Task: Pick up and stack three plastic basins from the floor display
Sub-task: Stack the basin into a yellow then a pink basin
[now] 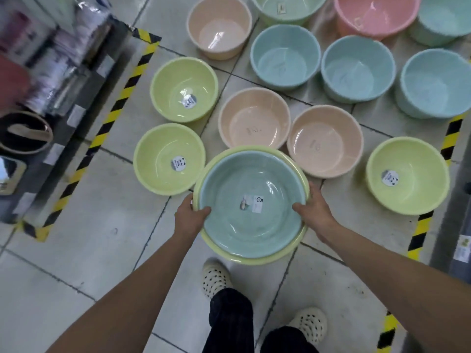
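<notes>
I hold a stack of basins in front of me, above the floor: a teal basin (252, 202) nested inside a yellow-green basin (267, 258) whose rim shows around it. My left hand (191, 215) grips the stack's left rim, thumb inside the teal basin. My right hand (312, 210) grips the right rim the same way. On the floor beyond lie more basins: yellow-green ones (169, 159) (184, 90) (407, 175), peach ones (254, 118) (325, 141) and blue ones (285, 56).
A shelf unit (51, 72) with packaged goods stands at the left, edged by yellow-black floor tape (112, 115). Another taped edge (433, 200) runs down the right. My feet in white clogs (216, 276) stand on grey tiles below the stack. Pink and mint basins sit at the far top.
</notes>
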Available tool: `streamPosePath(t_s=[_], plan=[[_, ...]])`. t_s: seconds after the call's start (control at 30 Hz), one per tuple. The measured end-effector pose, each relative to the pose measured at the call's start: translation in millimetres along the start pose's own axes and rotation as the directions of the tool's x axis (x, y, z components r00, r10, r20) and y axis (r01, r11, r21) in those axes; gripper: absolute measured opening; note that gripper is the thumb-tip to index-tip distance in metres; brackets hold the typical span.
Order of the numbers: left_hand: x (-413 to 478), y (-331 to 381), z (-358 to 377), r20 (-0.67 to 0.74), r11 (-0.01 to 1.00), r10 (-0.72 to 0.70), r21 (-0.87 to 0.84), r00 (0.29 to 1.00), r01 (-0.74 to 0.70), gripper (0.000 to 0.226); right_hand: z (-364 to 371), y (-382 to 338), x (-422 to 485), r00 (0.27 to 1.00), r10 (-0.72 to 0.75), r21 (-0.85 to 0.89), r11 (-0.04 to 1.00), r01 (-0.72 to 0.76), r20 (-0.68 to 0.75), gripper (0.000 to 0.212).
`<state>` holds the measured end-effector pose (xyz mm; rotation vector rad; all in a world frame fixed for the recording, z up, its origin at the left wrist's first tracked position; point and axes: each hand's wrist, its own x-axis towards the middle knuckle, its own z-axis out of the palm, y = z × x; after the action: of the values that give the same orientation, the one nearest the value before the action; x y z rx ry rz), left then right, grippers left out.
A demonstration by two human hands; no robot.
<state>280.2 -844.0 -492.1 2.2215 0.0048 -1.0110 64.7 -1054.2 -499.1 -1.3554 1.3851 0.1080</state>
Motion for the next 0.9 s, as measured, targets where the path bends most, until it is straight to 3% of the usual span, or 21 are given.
streamPosePath(t_s=[0.23, 0.47, 0.6, 0.73, 0.9], plan=[[43, -36, -16, -0.063, 0.999, 0.017, -0.037, 0.998, -0.019, 0.052, 53, 4, 32, 0.999, 0.016, -0.052, 0.999, -0.014, 0.039, 0.074], [80, -98, 23, -0.121, 0.999, -0.027, 0.025, 0.992, 0.030, 0.046, 89, 47, 86, 0.999, 0.022, -0.049, 0.999, -0.020, 0.044, 0.070], [102, -131, 47, -0.148, 0.995, -0.067, 0.068, 0.987, 0.078, 0.054, 101, 73, 110, 0.998, 0.023, -0.070, 0.997, -0.019, 0.065, 0.073], [112, -153, 66, -0.174, 0.995, -0.056, 0.074, 0.983, 0.070, 0.031, 110, 94, 126, 0.996, 0.012, -0.141, 0.990, 0.000, 0.085, 0.079], [127, -170, 75, -0.158, 0.995, -0.075, 0.047, 0.985, 0.083, 0.037, 118, 111, 145, 0.993, 0.021, -0.182, 0.983, 0.001, 0.116, 0.079]])
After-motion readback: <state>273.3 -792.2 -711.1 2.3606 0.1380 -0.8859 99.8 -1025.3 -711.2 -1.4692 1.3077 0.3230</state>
